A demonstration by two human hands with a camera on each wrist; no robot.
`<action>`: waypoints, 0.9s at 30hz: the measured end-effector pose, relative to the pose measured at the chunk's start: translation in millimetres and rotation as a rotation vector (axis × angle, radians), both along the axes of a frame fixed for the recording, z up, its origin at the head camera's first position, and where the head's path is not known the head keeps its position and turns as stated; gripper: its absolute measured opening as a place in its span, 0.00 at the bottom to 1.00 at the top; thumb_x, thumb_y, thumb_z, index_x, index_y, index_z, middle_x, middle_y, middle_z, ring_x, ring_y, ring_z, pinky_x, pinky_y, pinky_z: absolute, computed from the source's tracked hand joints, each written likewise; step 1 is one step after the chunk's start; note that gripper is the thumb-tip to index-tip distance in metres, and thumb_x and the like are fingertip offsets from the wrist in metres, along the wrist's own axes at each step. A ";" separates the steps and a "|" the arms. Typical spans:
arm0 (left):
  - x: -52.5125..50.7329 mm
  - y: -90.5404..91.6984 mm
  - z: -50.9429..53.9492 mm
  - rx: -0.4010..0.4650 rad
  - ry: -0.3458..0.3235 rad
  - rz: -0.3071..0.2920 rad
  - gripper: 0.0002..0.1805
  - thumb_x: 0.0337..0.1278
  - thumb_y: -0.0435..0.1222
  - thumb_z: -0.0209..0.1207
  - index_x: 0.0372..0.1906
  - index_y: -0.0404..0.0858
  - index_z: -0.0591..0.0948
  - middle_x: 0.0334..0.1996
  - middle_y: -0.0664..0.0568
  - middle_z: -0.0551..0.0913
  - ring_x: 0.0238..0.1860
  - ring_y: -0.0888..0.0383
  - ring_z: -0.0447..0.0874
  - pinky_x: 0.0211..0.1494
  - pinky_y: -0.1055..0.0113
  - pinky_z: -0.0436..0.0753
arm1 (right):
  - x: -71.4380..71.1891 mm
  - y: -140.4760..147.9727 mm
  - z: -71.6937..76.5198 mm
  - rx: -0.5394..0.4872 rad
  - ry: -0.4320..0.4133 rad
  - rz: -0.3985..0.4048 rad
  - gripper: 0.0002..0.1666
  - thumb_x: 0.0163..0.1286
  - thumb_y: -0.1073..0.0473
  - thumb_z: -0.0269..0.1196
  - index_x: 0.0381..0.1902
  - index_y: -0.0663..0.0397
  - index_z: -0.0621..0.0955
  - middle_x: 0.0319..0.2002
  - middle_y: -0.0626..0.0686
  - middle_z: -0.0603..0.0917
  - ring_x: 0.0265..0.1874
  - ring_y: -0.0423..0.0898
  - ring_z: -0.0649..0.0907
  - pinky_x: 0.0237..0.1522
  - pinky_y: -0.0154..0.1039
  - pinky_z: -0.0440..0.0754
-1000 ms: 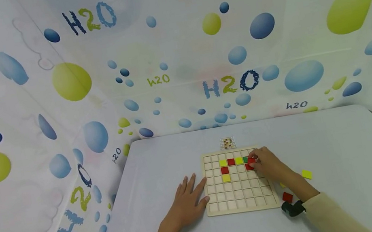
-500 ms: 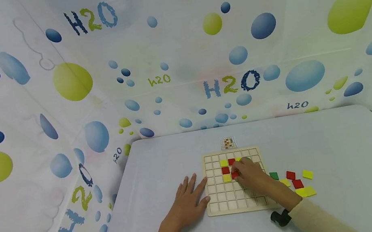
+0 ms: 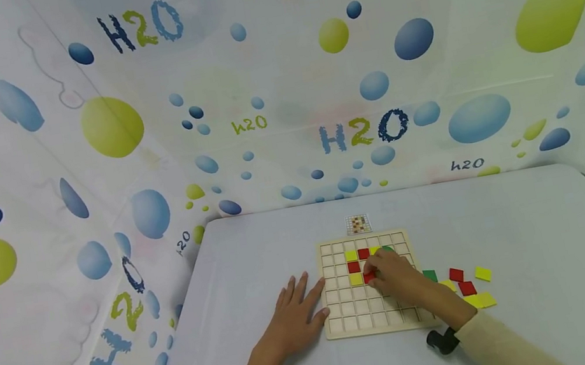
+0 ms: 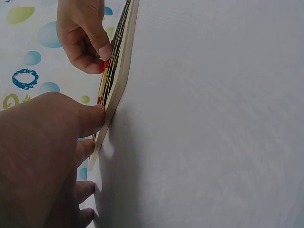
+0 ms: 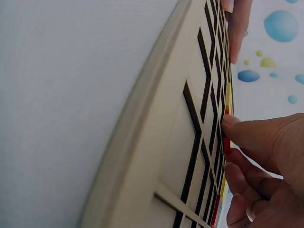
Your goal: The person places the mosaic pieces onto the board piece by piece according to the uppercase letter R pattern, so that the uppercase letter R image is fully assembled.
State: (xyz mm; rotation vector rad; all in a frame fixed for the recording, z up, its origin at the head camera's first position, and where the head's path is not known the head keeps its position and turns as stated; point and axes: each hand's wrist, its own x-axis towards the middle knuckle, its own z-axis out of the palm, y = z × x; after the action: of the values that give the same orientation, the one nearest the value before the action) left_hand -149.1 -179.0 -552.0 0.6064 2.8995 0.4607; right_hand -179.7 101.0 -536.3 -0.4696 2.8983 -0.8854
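Observation:
A wooden grid board (image 3: 351,327) lies on the white table. My right hand (image 3: 402,280) is over its middle, thumb and fingers pinching a red square tile (image 3: 368,278). In the right wrist view that red tile (image 5: 227,145) shows between thumb and finger, at the grid. Left of it sits a yellow tile (image 3: 356,279), with a red tile (image 3: 354,267) and another yellow tile (image 3: 351,256) above. A further red tile (image 3: 364,254) lies in the top row; the tiles beside it are partly hidden. My left hand (image 3: 292,321) touches the board's left edge with extended fingers.
Loose tiles lie right of the board: a green tile (image 3: 429,276), a red tile (image 3: 456,275), a second red tile (image 3: 467,288), a yellow tile (image 3: 483,274) and several more. Behind the board lies a small patterned card (image 3: 358,224). A printed curtain (image 3: 286,145) hangs behind the table.
My right hand has moved left from the board's upper right to the cell beside the lower yellow tile, holding a red tile. In the last half second it hardly moves. My left hand stays put.

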 end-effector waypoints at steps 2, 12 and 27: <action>0.2 0.1 0.5 0.000 -0.002 -0.001 0.36 0.79 0.58 0.48 0.85 0.56 0.60 0.86 0.45 0.52 0.86 0.38 0.42 0.85 0.38 0.51 | -1.3 0.8 -1.4 -0.017 -0.011 0.000 0.08 0.69 0.60 0.74 0.43 0.48 0.85 0.43 0.47 0.80 0.49 0.46 0.77 0.56 0.47 0.81; -0.3 -0.2 1.8 0.002 -0.001 -0.005 0.36 0.79 0.58 0.49 0.84 0.56 0.61 0.86 0.45 0.52 0.86 0.37 0.43 0.84 0.37 0.51 | 2.3 2.9 2.1 -0.042 0.002 -0.003 0.07 0.68 0.62 0.74 0.42 0.49 0.86 0.42 0.47 0.80 0.47 0.46 0.79 0.54 0.45 0.84; 1.6 0.8 3.6 0.015 0.008 -0.004 0.35 0.79 0.57 0.49 0.84 0.55 0.61 0.85 0.43 0.54 0.86 0.36 0.44 0.84 0.36 0.52 | 34.4 117.1 10.6 -0.025 -0.056 -0.161 0.16 0.71 0.59 0.72 0.53 0.57 0.83 0.49 0.58 0.81 0.48 0.54 0.82 0.49 0.50 0.88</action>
State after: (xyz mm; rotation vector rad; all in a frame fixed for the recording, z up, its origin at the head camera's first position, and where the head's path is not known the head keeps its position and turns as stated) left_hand -147.6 -178.2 -548.4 0.6177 2.9038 0.4814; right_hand -145.3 218.1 -525.7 -0.2113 2.9090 -0.9401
